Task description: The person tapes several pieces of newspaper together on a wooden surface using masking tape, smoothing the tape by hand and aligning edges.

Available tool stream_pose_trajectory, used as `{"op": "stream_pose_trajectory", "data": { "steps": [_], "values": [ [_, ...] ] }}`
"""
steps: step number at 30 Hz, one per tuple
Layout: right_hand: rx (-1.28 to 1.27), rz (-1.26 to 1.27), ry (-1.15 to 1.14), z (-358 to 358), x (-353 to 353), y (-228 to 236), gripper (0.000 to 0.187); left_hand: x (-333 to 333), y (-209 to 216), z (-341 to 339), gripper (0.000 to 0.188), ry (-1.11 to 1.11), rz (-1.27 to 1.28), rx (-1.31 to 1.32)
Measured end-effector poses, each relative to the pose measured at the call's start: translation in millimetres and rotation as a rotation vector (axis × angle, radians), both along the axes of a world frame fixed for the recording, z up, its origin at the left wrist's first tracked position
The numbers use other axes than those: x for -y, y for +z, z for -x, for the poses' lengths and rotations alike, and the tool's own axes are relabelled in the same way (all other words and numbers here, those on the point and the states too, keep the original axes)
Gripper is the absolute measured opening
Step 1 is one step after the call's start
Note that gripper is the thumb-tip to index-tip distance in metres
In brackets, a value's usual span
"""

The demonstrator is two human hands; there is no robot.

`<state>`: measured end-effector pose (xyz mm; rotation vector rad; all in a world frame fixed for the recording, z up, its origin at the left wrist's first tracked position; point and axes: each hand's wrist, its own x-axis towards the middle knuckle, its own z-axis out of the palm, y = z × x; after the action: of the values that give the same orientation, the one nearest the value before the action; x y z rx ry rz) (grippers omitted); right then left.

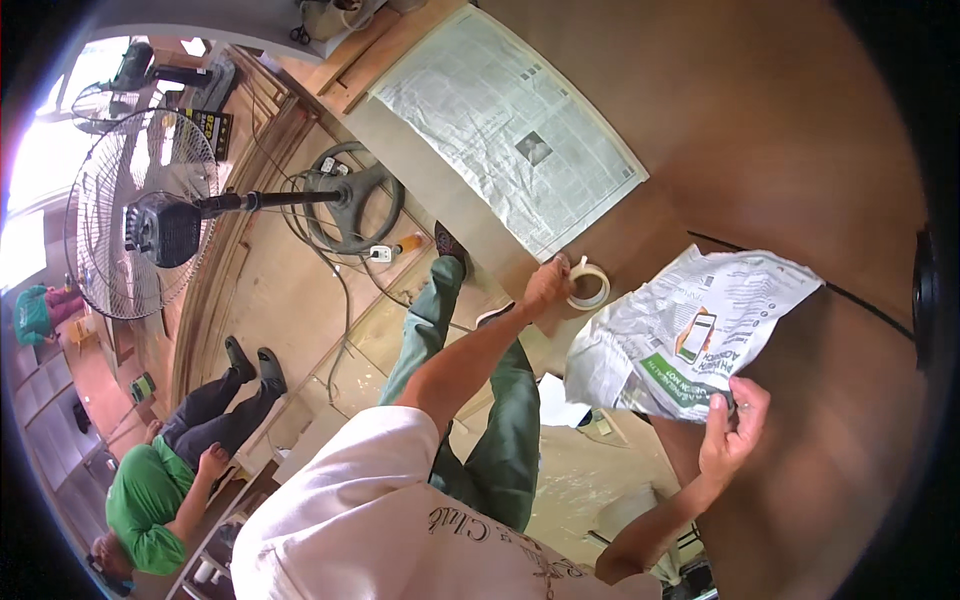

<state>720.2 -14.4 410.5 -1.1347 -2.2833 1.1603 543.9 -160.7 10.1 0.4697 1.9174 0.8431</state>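
A person in a white shirt and green trousers stands against a large brown wooden surface (780, 130) that fills the upper right of the view. One sheet of newspaper (510, 125) already lies flat on that surface toward twelve o'clock, spread smooth as if to cover the wood. Just below its lower corner, near the centre, the left hand (547, 285) reaches out with fingers curled around a roll of pale masking tape (590, 286); the roll sits at the surface's edge, right by the sheet where it is handy, and the hand appears to grip its near rim, though the fingers are small in the picture and the hold is hard to confirm. At about four o'clock the right hand (732, 425) is closed in a pinch on the lower edge of a second, crumpled newspaper sheet (685, 335), holding it up against the wood so that it hangs open beside the first. Toward nine o'clock stands a large pedestal fan (140, 215), its round base and tangled cables on the floor nearby. At seven o'clock another person in a green shirt (150, 495) sits low on the floor, well apart from the work.
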Motion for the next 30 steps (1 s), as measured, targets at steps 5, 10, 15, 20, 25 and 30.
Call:
{"op": "stream_pose_trajectory", "data": {
  "steps": [5, 10, 15, 20, 25, 30],
  "values": [
    [-0.202, 0.138, 0.104, 45.8, -19.7, 12.6, 0.030, 45.0, -15.3, 35.5, 0.043, -0.025, -0.109, -0.059],
    [-0.212, 0.353, 0.252, 131.0, -82.4, -38.4, 0.032, 47.5, 73.4, 128.1, 0.097, 0.680, -0.524, 1.165],
    [-0.127, 0.677, 0.471, 253.4, -83.9, -146.5, 0.037, 95.7, 85.7, 224.3, 0.075, 0.919, -0.797, 0.994],
    [-0.012, 0.641, 0.550, 341.7, -81.1, -224.6, 0.037, 124.7, 78.5, 288.7, 0.077, 1.097, -0.701, 0.468],
    [0.042, 0.494, 0.527, 375.2, -74.9, -270.1, 0.041, 138.9, 61.4, 295.1, 0.076, 1.102, -0.707, 0.143],
    [0.089, 0.379, 0.418, 379.1, -92.8, -318.0, 0.043, 135.5, 45.5, 319.9, 0.072, 1.042, -0.584, 0.017]
  ]
}}
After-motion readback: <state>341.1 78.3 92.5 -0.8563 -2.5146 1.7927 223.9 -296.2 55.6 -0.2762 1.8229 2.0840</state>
